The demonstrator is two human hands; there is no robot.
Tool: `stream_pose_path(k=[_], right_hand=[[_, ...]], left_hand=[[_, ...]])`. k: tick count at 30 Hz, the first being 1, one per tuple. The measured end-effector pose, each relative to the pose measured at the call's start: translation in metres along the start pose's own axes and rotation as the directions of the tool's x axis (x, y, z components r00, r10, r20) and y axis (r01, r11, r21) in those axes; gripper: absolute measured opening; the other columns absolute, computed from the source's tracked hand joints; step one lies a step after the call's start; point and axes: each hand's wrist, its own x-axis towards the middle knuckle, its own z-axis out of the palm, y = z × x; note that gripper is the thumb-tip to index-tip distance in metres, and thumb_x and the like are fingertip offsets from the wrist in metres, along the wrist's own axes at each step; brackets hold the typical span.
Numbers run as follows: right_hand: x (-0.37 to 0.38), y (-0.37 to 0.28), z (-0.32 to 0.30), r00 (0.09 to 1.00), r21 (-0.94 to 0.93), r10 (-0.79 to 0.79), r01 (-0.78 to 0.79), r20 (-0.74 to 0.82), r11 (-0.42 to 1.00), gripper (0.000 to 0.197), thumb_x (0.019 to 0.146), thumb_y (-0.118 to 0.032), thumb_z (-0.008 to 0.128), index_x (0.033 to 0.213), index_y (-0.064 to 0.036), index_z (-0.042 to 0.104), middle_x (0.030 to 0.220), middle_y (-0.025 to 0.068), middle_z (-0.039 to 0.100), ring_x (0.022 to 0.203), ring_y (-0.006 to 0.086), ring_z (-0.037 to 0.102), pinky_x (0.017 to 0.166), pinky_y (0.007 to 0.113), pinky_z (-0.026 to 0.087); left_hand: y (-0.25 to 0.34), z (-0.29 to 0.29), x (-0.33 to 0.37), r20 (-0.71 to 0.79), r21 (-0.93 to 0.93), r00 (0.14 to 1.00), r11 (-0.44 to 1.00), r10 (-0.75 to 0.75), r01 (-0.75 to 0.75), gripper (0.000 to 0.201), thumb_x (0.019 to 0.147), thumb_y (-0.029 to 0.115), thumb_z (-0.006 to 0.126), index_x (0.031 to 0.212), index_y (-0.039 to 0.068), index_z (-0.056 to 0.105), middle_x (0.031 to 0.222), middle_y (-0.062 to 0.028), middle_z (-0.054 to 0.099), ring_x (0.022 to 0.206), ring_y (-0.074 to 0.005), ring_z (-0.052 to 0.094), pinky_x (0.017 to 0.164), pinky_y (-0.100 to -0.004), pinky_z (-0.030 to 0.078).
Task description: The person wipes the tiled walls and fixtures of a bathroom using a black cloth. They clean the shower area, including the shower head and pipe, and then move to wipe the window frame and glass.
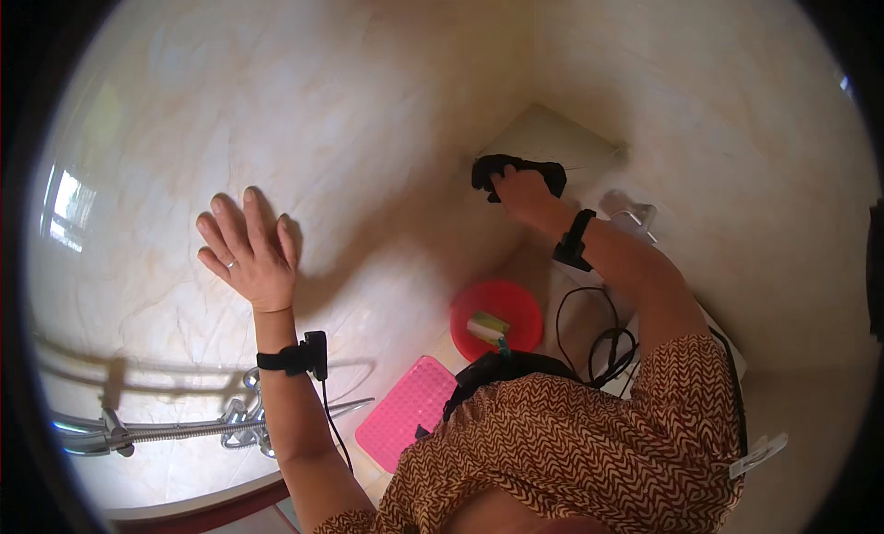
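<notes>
My left hand [258,262] lies flat on the marbled wall [368,101], its fingers spread and a ring on one of them. My right hand [529,195] is closed on a black cloth [552,174], whose folds stick out on both sides of the fingers. The cloth is at the front edge of a pale corner shelf [543,129], set where two walls meet. Part of the cloth is hidden beneath the hand. Each wrist wears a black strap with a small device.
Below stand a red basin [527,306] with a pale green-and-white item in it and a pink dimpled mat [405,410]. A chrome shower tap [244,423] with a hose is at the lower left. A metal holder [642,223] juts from the right wall. Black cables [610,350] hang beside my body.
</notes>
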Motion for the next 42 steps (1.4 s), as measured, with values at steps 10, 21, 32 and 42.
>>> stream_pose_path(k=[10,21,32,42], right_hand=[[-0.068,0.063,-0.01,0.975,0.151,0.107,-0.138,0.197,0.979,0.063,0.076,-0.02,0.068,0.134,-0.0051,0.047,0.095,0.0202,0.066,0.086,0.0353,0.066,0.068,0.045,0.054],[-0.114,0.189,0.034,0.907,0.156,0.42,-0.42,0.034,0.894,0.074,0.072,-0.023,0.07,0.136,-0.0008,0.04,0.1,0.0272,0.064,0.091,0.0415,0.064,0.078,0.047,0.053],[-0.096,0.163,-0.014,0.915,0.395,0.402,-0.356,-0.037,0.847,0.063,0.071,-0.022,0.073,0.126,0.0039,0.054,0.112,0.026,0.063,0.101,0.0417,0.062,0.09,0.045,0.05],[-0.074,0.179,-0.005,0.867,0.152,0.426,-0.399,-0.26,0.904,0.058,0.079,-0.005,0.065,0.134,-0.0032,0.048,0.136,0.0226,0.046,0.107,0.0406,0.059,0.089,0.046,0.051]], left_hand=[[0.001,-0.001,-0.001,0.01,0.001,1.0,1.0,-0.005,0.005,0.053,0.093,0.04,0.055,0.141,0.018,0.05,0.15,-0.0152,0.038,0.143,-0.0367,0.026,0.114,-0.0496,0.01],[0.0,-0.002,-0.002,-0.003,0.017,1.0,1.0,0.004,-0.004,0.054,0.093,0.041,0.054,0.141,0.017,0.049,0.15,-0.0159,0.038,0.143,-0.0384,0.026,0.114,-0.0494,0.01],[0.001,-0.003,0.0,0.04,0.01,0.999,1.0,0.0,0.0,0.053,0.091,0.038,0.057,0.14,0.019,0.05,0.151,-0.0147,0.037,0.14,-0.0377,0.029,0.112,-0.0507,0.015],[-0.003,-0.001,-0.004,0.007,-0.011,1.0,1.0,-0.002,0.002,0.054,0.09,0.038,0.059,0.14,0.019,0.05,0.15,-0.0147,0.039,0.14,-0.0371,0.03,0.113,-0.0506,0.012]])
